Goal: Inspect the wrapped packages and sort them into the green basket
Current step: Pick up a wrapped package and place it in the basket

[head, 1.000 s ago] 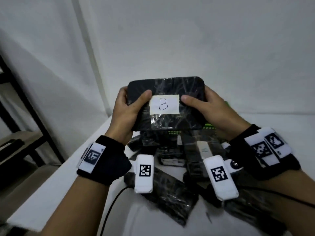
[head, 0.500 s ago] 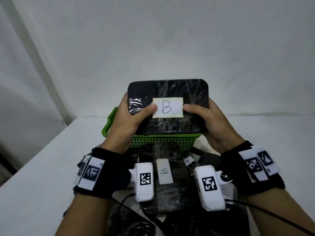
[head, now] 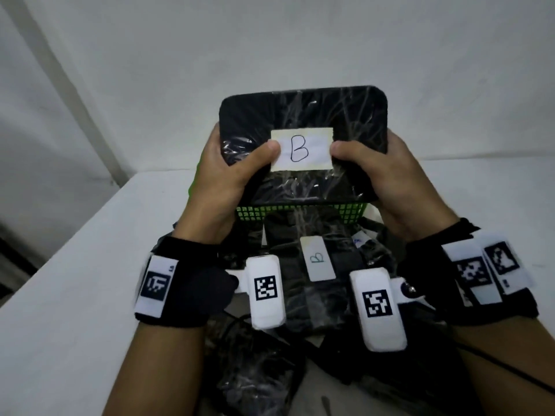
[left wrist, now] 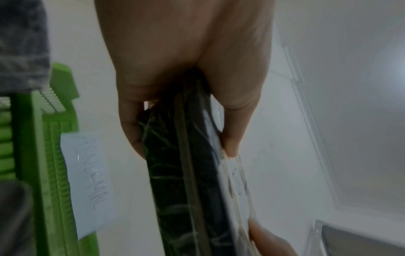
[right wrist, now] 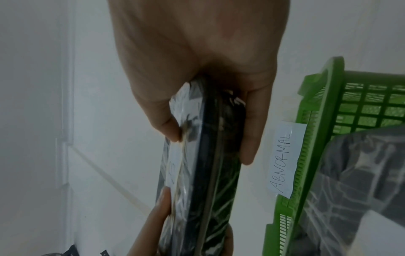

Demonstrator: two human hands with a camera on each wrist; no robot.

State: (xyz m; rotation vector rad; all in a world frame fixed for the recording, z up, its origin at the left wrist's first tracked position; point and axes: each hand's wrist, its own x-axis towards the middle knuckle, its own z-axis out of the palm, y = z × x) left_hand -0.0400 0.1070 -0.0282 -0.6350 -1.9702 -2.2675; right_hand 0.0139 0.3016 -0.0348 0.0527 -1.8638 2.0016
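Above the green basket (head: 300, 212), left hand (head: 222, 178) and right hand (head: 396, 181) fingers clamped on the B-labelled wrapped package (head: 303, 115), held upright.

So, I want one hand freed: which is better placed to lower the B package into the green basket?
Left, narrowly. Both hands grip the package near the green basket, but its rim shows beside the left hand, while the right hand sits past its right end.
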